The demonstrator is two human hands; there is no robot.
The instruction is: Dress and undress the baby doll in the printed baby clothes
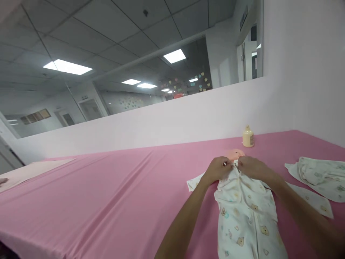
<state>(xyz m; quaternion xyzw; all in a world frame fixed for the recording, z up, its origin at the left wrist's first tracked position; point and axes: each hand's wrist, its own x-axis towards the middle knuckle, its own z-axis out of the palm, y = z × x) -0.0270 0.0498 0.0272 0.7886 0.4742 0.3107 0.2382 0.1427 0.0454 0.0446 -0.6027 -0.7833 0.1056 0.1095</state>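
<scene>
A white baby romper (239, 212) with small bear and heart prints lies lengthwise on the pink sheet, worn by what looks like a baby doll (235, 154). Only the top of the doll's head shows, beyond my hands. At the neck opening, my left hand (219, 169) pinches the left side of the collar, fingers closed. Close beside it, my right hand (250, 168) is closed on the collar's other side. A front seam runs down the middle of the romper. Its sleeves spread out to both sides, partly under my forearms.
A cream pump bottle (248, 137) stands near the wall. More printed baby clothing (323, 176) lies at right. On the far left is a pale cloth (35, 171), with what looks like part of a hand at the frame edge. A long window (151, 75) is above the wall.
</scene>
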